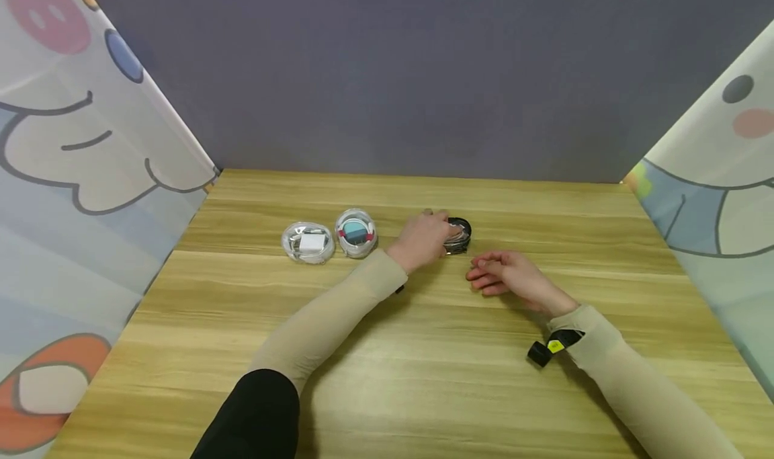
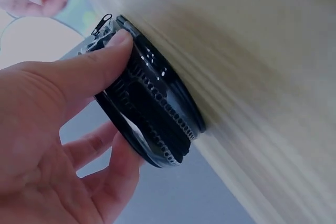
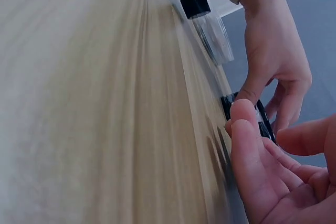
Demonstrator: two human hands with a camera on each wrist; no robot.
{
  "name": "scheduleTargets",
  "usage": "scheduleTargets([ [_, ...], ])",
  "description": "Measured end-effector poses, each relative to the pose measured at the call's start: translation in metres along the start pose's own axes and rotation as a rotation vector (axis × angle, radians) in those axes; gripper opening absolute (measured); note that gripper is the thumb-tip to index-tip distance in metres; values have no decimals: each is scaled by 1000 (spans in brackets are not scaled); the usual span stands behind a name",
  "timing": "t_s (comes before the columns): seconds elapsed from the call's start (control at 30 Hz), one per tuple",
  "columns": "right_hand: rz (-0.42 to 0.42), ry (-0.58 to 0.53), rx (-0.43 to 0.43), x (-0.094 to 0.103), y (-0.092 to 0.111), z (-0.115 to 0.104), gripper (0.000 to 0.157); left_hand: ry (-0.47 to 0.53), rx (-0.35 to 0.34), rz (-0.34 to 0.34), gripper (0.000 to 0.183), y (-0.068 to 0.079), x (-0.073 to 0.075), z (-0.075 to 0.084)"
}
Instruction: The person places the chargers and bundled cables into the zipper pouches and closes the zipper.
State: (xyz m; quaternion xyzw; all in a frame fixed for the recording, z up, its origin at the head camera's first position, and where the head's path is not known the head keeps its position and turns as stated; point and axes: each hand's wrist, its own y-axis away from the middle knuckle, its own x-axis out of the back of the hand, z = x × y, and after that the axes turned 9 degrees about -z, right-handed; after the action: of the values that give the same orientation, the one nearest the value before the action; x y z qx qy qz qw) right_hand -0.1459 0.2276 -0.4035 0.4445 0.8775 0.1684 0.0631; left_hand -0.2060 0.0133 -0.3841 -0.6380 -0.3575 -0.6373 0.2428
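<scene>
My left hand [image 1: 421, 239] grips a small round zip case [image 1: 459, 236] with clear sides and black trim. In the left wrist view the thumb lies on one side of the zip case [image 2: 152, 90] and the fingers on the other. A black zipper pull [image 2: 101, 24] sticks out near the thumb tip, and the case's edge is at the tabletop. What is inside is hard to make out. My right hand [image 1: 514, 277] hovers just right of and nearer than the case, with its fingers loosely bent and nothing in them.
Left of my left hand lie two round clear cases, one holding a white block [image 1: 312, 243], the other a teal block [image 1: 355, 231] and white cable. The wooden table [image 1: 423, 378] ends at a grey panel [image 1: 387, 76]. Cartoon-printed sheets [image 1: 91, 150] flank both sides.
</scene>
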Motion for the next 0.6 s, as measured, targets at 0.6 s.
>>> scheduleTargets([
  [0.6,-68,89,50,1,-3,-4,34,87,33,38,42,7,14,-15],
])
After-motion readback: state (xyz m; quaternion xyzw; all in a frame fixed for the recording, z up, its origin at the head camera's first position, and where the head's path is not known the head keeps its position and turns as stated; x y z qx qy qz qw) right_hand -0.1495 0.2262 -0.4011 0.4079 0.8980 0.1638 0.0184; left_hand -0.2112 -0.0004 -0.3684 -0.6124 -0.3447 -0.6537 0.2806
